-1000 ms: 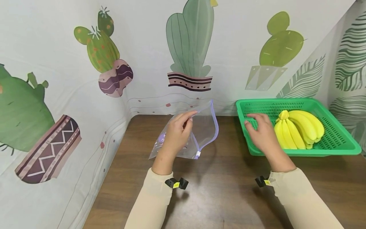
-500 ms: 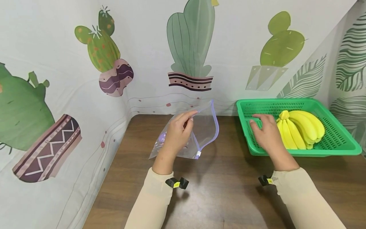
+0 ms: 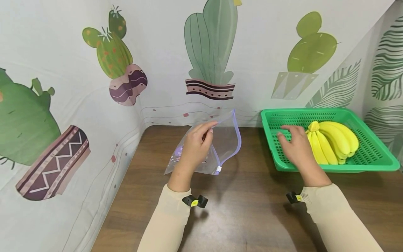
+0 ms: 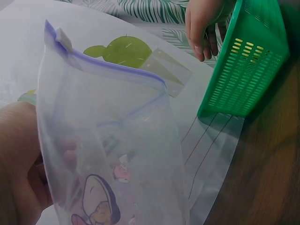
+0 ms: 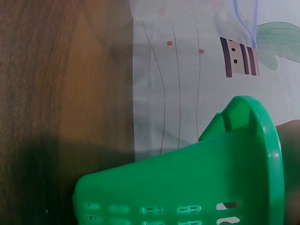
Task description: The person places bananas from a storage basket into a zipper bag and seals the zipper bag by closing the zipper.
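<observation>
A clear zip bag (image 3: 227, 141) with a purple zip edge and a white slider (image 3: 218, 169) hangs over the left part of the table, its mouth gaping to the right. My left hand (image 3: 196, 143) grips the bag near its upper edge; cartoon prints show on it in the left wrist view. Over the left end of a green basket (image 3: 374, 167), my right hand (image 3: 297, 145) has thumb and fingers spread apart, holding nothing. A bunch of yellow bananas (image 3: 341, 140) lies in that basket, just right of the right hand and partly covered by it in the head view.
The brown wooden table (image 3: 242, 210) stretches in front and between both arms. Behind it hangs a white cloth (image 3: 163, 80) printed with cacti and leaves. The basket's raised wall (image 5: 187, 183) stands between the right wrist camera and the right hand.
My right hand has shifted slightly to the right over the basket, closer to the bananas. The left hand and the bag have stayed in place.
</observation>
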Tool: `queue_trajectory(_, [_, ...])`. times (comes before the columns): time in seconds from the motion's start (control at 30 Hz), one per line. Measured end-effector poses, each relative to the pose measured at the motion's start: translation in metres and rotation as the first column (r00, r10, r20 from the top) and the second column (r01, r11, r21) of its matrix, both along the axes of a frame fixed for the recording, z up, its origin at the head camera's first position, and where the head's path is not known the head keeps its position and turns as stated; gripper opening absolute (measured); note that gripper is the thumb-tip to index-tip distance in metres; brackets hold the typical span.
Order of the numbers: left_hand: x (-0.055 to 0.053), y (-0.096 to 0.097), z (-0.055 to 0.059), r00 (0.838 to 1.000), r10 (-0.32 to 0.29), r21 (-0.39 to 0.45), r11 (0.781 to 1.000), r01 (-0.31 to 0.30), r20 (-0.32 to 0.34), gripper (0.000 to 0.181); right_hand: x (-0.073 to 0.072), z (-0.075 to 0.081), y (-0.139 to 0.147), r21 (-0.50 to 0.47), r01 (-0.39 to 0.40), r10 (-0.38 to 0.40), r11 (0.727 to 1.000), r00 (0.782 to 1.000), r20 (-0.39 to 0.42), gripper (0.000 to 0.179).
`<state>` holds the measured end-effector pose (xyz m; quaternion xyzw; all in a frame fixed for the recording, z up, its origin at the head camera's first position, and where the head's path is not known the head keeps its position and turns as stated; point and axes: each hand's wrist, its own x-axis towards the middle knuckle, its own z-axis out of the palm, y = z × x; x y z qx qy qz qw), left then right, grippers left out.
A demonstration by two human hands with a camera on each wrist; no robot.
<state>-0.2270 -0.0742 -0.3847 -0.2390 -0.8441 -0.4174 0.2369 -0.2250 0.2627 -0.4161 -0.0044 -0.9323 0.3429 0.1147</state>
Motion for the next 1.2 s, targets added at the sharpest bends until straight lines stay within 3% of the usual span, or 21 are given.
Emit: queue_trajectory(1.2, [0.0,0.001,0.001,1.0,-0.006,-0.001,1.0,0.006,0.007,0.031,-0.007,-0.001,0.012,0.05,0.024,-0.026,0.998,0.999,0.04,0.055])
